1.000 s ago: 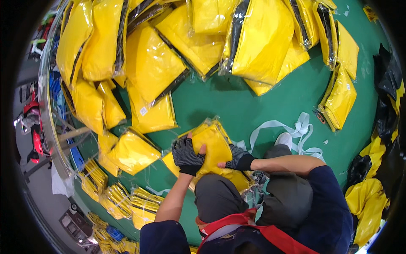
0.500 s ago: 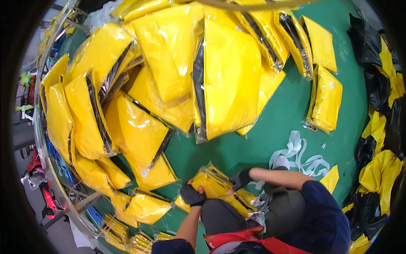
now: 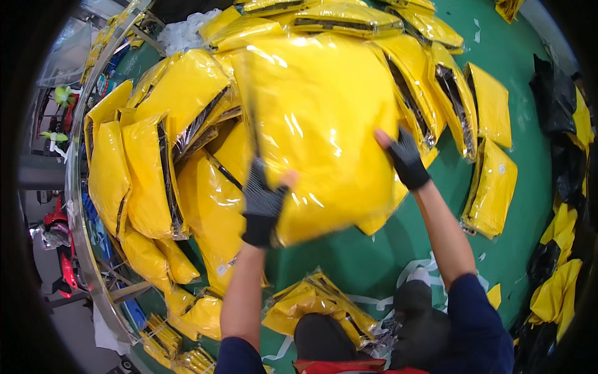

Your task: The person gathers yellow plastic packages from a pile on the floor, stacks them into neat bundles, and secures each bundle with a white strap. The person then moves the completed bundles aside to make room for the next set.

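Both hands wear dark fingerless gloves and hold a large, flat yellow package in clear plastic [image 3: 327,131], slightly smeared by motion. My left hand [image 3: 265,202] grips its lower left edge, near a dark strip down that side, thumb on the front. My right hand [image 3: 406,159] clasps the right edge, its thumb also on the front. The fingers behind the package are hidden. It is raised in front of a heap of similar bagged yellow packages [image 3: 193,93]. Close to my knees lies a smaller bagged yellow bundle [image 3: 293,311], apart from both hands.
Bagged packages [image 3: 492,193] line the right side of the green surface [image 3: 398,249]. White strips [image 3: 370,301] lie near my knees. Black and yellow sheets [image 3: 554,293] are piled at far right. A metal rail [image 3: 78,206] curves along the left, with stacked yellow bundles [image 3: 162,343] below.
Both hands have left the small bundle by my knees and moved up and forward. They now grip the large package, which is lifted off the heap. The view has shifted slightly.
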The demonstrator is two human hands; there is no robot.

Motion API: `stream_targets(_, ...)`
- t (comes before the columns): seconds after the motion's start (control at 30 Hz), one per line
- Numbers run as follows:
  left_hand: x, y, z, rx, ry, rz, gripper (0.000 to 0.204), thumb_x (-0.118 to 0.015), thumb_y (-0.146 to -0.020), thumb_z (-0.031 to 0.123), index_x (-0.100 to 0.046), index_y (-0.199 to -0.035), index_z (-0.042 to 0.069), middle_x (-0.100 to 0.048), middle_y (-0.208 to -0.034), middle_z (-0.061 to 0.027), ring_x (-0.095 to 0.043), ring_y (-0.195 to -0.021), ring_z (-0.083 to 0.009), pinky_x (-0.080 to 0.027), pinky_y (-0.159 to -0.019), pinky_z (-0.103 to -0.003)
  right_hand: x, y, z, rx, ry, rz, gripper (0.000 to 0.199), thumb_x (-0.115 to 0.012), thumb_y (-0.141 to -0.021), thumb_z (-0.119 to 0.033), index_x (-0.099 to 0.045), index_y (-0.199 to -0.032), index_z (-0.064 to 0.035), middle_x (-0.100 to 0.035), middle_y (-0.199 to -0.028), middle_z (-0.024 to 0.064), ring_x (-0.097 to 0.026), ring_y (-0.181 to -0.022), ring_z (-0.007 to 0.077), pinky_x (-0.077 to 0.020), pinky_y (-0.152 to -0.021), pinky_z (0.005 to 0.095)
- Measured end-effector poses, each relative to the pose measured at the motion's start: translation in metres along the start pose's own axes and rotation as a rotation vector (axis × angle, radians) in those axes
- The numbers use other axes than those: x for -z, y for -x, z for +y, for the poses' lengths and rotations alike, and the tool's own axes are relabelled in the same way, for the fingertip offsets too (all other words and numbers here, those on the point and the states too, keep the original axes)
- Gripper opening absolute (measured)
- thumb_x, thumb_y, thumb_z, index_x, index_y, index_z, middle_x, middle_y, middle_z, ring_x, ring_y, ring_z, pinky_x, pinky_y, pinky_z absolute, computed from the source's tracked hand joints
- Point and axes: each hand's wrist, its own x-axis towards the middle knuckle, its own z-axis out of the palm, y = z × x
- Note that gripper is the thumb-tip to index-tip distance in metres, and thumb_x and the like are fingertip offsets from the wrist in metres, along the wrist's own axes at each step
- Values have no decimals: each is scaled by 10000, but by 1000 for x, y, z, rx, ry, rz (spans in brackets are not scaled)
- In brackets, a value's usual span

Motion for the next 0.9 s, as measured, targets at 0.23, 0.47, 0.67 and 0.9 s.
stream_targets(0.23,46,-120,-25,342,431,-145,658,-612,-810,445,-428,-1268,9,-509,-1232,-82,-495,-1091,-183,-411,-905,-286,-64,-120,-5,-269,52,-168,970,-738,-625,-537,-315,-1293,26,-522,-1154,163,-578,-925,212,-504,-729,340)
stream_targets(0.47,-22,68,-34,623,808,-185,526,-571,-855,388,-458,-1226,32,-548,-1178,-112,-553,-1030,-202,-455,-886,-328,8,38,-4,-533,-179,-248,550,-644,-806,-359,-488,-1181,11,-609,-1027,95,-603,-899,171,-491,-799,285)
stream_targets(0.67,-100,174,-97,455,517,56,497,-604,-848,334,-478,-1215,24,-562,-1134,-74,-551,-1007,-178,-459,-856,-294,68,130,68,-451,-76,-197,505,-602,-855,-226,-406,-1279,-32,-523,-1198,85,-524,-1057,177,-442,-886,304)
stream_targets(0.9,43,254,29,515,684,309,480,-545,-869,373,-479,-1182,15,-582,-1076,-125,-596,-941,-208,-497,-818,-334,-71,165,-39,-152,115,-399,471,-696,-776,-242,-478,-1129,-20,-610,-1010,109,-605,-871,180,-494,-775,312)
